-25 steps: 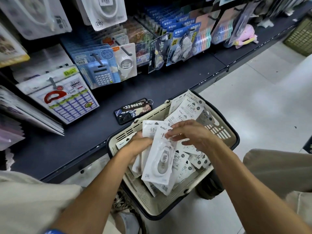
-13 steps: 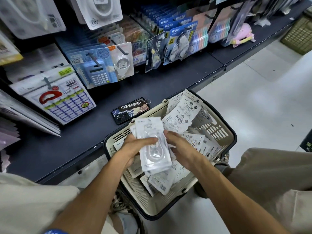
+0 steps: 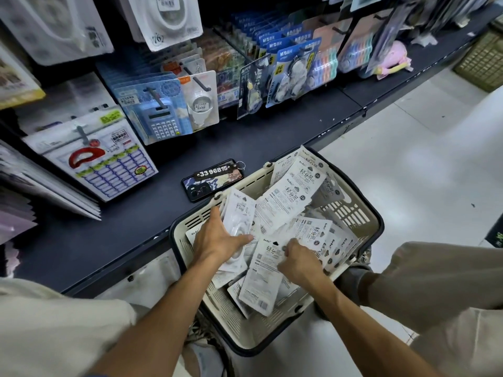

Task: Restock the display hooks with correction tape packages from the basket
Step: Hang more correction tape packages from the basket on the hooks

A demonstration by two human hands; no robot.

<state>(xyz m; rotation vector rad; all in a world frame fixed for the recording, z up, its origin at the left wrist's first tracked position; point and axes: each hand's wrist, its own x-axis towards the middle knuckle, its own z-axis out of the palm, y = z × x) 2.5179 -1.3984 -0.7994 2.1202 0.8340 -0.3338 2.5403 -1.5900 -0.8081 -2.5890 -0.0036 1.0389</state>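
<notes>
The step in hand looks like gathering: both hands are down in the basket [image 3: 362, 213], collecting correction tape packages into a bundle before anything goes up on a hook.

The left hand [image 3: 217, 240] holds a small stack of packages [image 3: 239, 216] at about 10 o'clock inside the basket, thumb across the face and fingers curled round the far edge, so its grip is closed on the stack. The right hand [image 3: 299, 263] sits near the basket's middle, toward 5 o'clock of the left hand, its fingers curled and pinching the upper part of a single package [image 3: 262, 284] that lies face-down on the heap. More loose packages [image 3: 294, 194] lean against the far wall at 12 o'clock and are scattered to 3 o'clock.

The basket stands on the floor, touching the front edge of the dark shelf [image 3: 114, 235], with a phone [image 3: 212, 179] lying on the shelf just beyond the rim at 11 o'clock. Hooks with hanging goods run along the back from 10 to 1 o'clock; a calculator pack [image 3: 160, 118] hangs on one.

The next move likely calls for lifting the pinched package onto the left hand's stack, turning it to match the others with hang holes aligned. Which hook takes this product I cannot tell.
</notes>
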